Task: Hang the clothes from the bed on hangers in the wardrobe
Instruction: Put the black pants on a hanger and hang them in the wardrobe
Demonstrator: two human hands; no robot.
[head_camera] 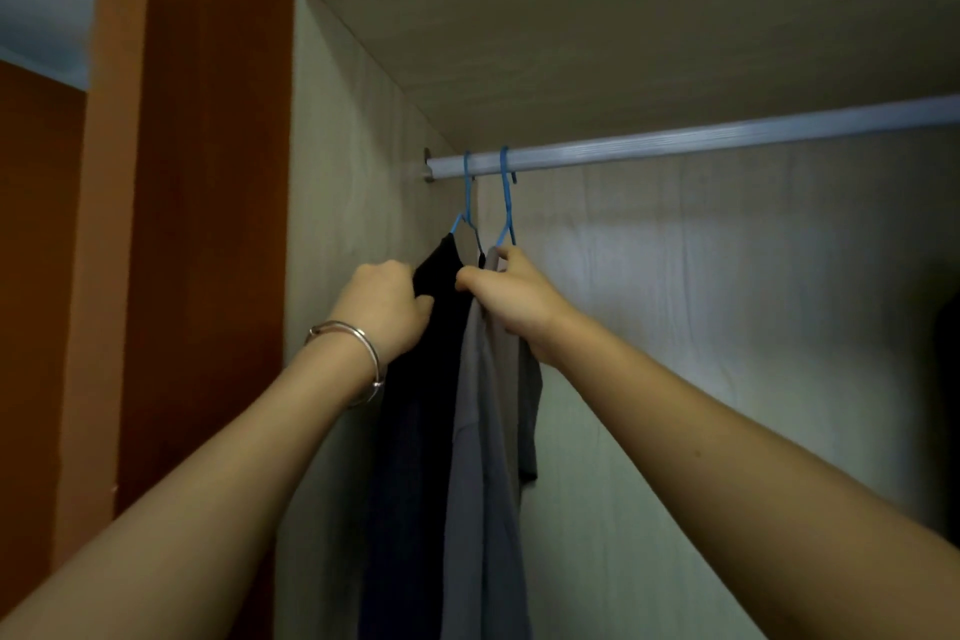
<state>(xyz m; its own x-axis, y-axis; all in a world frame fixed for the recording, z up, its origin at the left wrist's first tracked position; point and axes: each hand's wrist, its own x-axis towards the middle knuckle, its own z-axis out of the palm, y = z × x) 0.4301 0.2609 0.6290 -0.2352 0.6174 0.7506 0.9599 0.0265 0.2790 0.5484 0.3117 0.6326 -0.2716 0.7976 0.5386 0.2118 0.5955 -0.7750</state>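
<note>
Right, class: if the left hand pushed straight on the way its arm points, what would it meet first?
The black hanging garment, already in the left hand grip. Beyond it, probably the pale wardrobe side wall, though depth is unclear.

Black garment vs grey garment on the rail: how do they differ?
The black garment hangs nearer the wardrobe's side wall; the grey garment hangs to its right. The left hand grips the black one, the right hand the grey one. Both hang on blue hangers from the rail.
</note>
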